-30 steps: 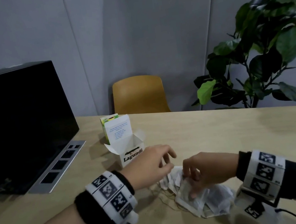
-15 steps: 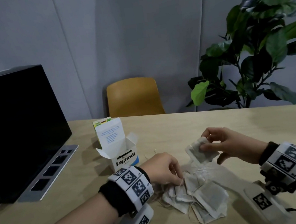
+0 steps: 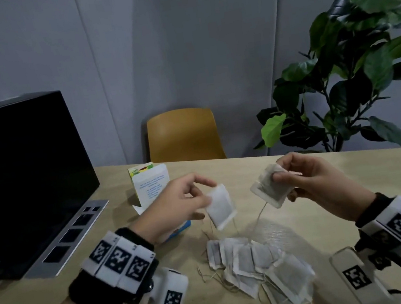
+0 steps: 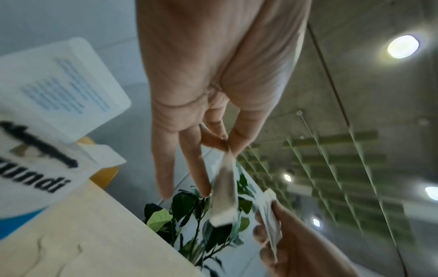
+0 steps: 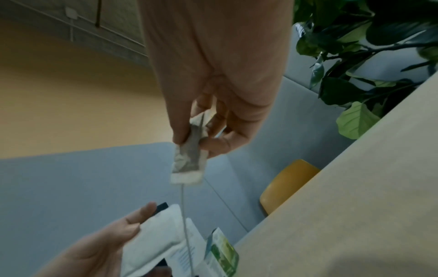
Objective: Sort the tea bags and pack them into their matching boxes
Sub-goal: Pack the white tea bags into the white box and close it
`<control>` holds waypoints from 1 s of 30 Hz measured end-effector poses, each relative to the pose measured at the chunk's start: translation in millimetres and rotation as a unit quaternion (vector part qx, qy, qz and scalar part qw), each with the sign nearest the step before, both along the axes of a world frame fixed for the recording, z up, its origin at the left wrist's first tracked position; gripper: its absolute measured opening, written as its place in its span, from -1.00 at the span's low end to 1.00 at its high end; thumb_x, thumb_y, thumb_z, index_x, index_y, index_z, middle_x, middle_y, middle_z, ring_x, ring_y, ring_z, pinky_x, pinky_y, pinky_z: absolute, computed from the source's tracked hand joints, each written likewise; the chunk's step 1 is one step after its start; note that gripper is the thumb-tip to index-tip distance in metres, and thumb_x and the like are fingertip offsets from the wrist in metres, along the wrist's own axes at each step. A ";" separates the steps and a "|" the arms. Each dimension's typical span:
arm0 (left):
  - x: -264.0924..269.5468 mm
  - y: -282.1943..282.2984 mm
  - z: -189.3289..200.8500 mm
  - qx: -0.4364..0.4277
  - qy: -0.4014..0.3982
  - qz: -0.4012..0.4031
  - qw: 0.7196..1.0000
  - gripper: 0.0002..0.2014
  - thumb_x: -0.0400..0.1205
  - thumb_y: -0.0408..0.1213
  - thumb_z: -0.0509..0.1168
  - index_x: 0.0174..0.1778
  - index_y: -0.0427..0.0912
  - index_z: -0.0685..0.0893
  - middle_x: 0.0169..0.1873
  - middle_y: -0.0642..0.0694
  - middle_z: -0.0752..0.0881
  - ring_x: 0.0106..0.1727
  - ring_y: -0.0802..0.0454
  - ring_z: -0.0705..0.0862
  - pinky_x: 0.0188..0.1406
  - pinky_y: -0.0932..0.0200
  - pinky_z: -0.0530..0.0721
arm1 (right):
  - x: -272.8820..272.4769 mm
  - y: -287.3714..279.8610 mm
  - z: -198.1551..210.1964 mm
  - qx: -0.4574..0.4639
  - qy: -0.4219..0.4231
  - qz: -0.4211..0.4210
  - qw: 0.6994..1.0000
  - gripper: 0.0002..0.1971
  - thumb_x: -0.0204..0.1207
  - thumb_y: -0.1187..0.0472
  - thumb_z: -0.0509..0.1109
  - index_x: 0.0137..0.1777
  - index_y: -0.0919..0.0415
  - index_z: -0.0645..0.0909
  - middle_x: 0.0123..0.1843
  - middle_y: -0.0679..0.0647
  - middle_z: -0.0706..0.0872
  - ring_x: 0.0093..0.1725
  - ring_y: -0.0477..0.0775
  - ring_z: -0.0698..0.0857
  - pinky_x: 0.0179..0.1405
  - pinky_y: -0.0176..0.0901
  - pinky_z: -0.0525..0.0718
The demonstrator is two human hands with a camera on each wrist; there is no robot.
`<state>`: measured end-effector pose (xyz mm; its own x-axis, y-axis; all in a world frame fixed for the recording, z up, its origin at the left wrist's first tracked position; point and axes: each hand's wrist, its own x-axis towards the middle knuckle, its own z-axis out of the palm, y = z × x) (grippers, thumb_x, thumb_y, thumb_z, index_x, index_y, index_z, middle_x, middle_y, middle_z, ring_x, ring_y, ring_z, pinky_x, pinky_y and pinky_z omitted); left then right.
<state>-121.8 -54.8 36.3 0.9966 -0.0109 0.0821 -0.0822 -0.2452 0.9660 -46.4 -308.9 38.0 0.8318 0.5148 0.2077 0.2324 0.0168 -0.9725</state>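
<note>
My left hand (image 3: 209,194) pinches a pale white tea bag (image 3: 220,207) by its top corner, lifted above the wooden table (image 3: 331,197). My right hand (image 3: 279,175) pinches a darker, greyish tea bag (image 3: 269,189), its string hanging down. A pile of several tea bags (image 3: 258,265) lies on the table below both hands. The open white Lagundi box (image 3: 151,185) stands behind my left hand, lid up, with a green box (image 3: 139,170) behind it. The left wrist view shows the thumb and finger pinch (image 4: 227,144) on the bag (image 4: 225,196). The right wrist view shows the right hand's pinch (image 5: 196,138) on its bag (image 5: 187,163).
A black screen on a silver base (image 3: 16,179) fills the left side of the table. A yellow chair (image 3: 182,136) stands at the far edge, and a large leafy plant (image 3: 352,77) at the back right. Grey wall panels lie behind.
My left hand has lifted a white tea bag out of the pile. My right hand, which raised its bag earlier, now holds it level with the left.
</note>
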 end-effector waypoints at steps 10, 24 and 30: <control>-3.5 13.3 -23.9 -0.449 0.136 -0.046 0.882 -0.68 0.38 -0.47 0.25 0.06 -0.25 0.60 0.05 -0.37 0.65 -0.02 -0.32 0.71 -0.29 -0.35 0.74 | -7.6 54.5 12.8 -0.026 0.053 0.075 0.995 -0.65 0.35 0.32 0.45 0.16 0.26 0.58 -0.19 0.16 0.68 -0.27 -0.03 0.66 -0.41 -0.30 0.59; -7.0 24.1 -44.1 -0.389 0.112 -0.048 0.913 -0.74 0.52 -0.41 0.27 0.13 -0.25 0.61 -0.19 -0.27 0.79 -0.23 -0.13 0.80 -0.37 -0.07 0.79 | 4.9 112.2 25.7 -0.242 -0.079 0.168 0.952 -0.73 0.30 0.42 0.56 -0.04 0.20 0.63 -0.28 0.03 0.77 -0.28 -0.05 0.71 -0.14 -0.12 0.68; -8.2 25.5 -44.1 -0.408 0.095 -0.076 0.905 -0.64 0.58 -0.21 0.22 0.24 -0.28 0.62 0.10 -0.38 0.73 0.06 -0.22 0.74 0.13 -0.13 0.66 | 8.6 118.7 23.1 -0.289 -0.177 0.132 0.932 -0.81 0.29 0.30 0.60 -0.11 0.16 0.72 -0.17 0.20 0.84 -0.20 0.03 0.80 -0.07 -0.02 0.74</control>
<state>-130.0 -29.3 -7.8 0.9858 -0.1609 -0.0480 0.1307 0.5555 0.8212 -37.7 -190.2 61.0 0.5930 0.8022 0.0696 0.6020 -0.3843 -0.7000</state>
